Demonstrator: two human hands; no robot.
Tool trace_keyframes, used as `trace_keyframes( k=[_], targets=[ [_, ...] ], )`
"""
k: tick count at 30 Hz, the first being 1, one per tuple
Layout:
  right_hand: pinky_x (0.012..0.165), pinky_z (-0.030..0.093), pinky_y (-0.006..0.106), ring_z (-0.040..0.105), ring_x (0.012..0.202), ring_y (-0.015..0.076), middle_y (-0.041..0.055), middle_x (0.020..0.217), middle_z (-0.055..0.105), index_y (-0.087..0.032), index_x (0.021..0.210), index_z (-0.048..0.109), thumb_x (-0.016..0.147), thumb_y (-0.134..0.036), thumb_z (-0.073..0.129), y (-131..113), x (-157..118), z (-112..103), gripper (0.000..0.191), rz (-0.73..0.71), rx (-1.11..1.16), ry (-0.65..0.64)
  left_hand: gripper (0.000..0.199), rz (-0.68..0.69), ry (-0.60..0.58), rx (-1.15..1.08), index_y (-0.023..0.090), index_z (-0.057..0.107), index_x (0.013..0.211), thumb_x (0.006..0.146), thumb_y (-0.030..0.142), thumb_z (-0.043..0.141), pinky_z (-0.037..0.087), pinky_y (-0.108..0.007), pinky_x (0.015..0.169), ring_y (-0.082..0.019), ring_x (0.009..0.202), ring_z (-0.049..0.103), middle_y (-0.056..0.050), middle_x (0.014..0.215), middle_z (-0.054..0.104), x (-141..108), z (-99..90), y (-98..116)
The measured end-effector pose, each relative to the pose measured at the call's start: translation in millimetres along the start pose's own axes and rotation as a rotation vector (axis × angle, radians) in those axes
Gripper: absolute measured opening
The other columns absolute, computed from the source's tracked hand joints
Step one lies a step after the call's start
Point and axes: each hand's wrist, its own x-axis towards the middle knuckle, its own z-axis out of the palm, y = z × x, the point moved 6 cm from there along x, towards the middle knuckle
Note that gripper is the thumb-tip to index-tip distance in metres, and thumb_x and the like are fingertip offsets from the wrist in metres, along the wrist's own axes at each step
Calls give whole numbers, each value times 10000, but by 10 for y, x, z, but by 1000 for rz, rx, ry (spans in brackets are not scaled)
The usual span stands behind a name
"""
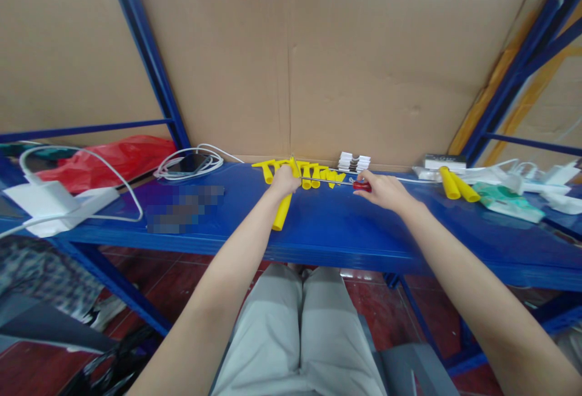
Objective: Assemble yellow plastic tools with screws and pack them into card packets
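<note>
My left hand [284, 181] is closed around a yellow T-shaped tool [282, 213], whose round tubular handle slants down toward the table's front edge. In my right hand [384, 191] is a screwdriver [362, 186], gripped by its red handle. Its thin metal shaft points left, and the tip reaches the head of the yellow tool by my left fingers; whether it touches a screw is too small to tell. Behind my hands lie several more yellow T-shaped tools [307, 176] in a row, with small yellow pieces [334, 176] at their right end.
White stacked pieces [354, 162] stand against the cardboard wall [364, 74]. Two yellow tubes [458, 185] and a green packet [509, 201] lie right on the blue table [345, 226]. At left are a coiled white cable [188, 168], a red bag [122, 162] and a power strip [59, 202].
</note>
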Motion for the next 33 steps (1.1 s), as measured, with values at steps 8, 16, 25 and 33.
trace_keyframes(
  k=[8, 16, 25, 33],
  targets=[
    [683, 418, 288, 664, 887, 237, 93, 1039, 721, -199, 1005, 657, 900, -319, 478, 14, -8, 5, 240, -35, 53, -21, 206, 22, 7, 23, 46, 702, 873, 785, 104, 525, 510, -211, 630, -191, 748, 696, -141, 835, 730, 0, 0, 11],
    [595, 383, 273, 653, 745, 223, 75, 874, 722, -203, 987, 615, 864, -327, 529, 34, 4, 17, 194, -7, 33, 9, 239, 27, -13, 7, 29, 688, 949, 779, 95, 533, 509, -227, 628, -205, 765, 701, -159, 869, 729, -21, 6, 29],
    [678, 427, 291, 664, 856, 233, 95, 989, 726, -200, 984, 663, 903, -335, 466, -10, -10, -1, 252, -32, 69, -5, 296, 62, -18, -6, 64, 687, 1034, 782, 89, 534, 515, -237, 680, -197, 781, 701, -142, 899, 731, 19, 30, 19],
    [597, 376, 276, 659, 777, 230, 75, 905, 724, -214, 982, 615, 875, -306, 502, 23, -1, -9, 181, 11, 5, -8, 280, 34, -31, -6, 34, 685, 1006, 780, 98, 534, 517, -239, 635, -202, 731, 698, -158, 856, 731, -12, 26, 19]
  ],
)
